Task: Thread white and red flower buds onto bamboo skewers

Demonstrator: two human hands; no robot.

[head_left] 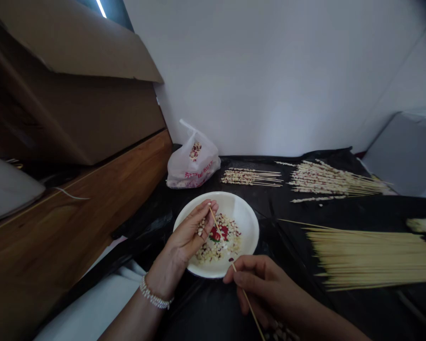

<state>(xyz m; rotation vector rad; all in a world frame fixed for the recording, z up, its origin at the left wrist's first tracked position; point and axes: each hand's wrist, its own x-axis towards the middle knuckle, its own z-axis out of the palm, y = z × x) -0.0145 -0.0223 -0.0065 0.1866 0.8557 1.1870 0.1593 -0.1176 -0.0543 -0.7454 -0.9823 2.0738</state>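
While the right hand (250, 279) is gripping a stick (248, 303) with one dark kernel (231, 259) at its tip, the left hand (190, 234) is pinching a second stick (214, 217) above the white bowl (251, 227). Beyond the right hand, loaded skewers (319, 179) are lying finished, apparently; to its right, many bare sticks (372, 258) are remaining, and loose kernels (206, 255) are filling the bowl's bottom. Black sheeting (282, 255) is covering the surface; a pale wall (270, 85) is rising beyond both hands.

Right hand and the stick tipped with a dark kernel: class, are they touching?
Touching: the head view shows the right hand gripping the stick between thumb and finger.
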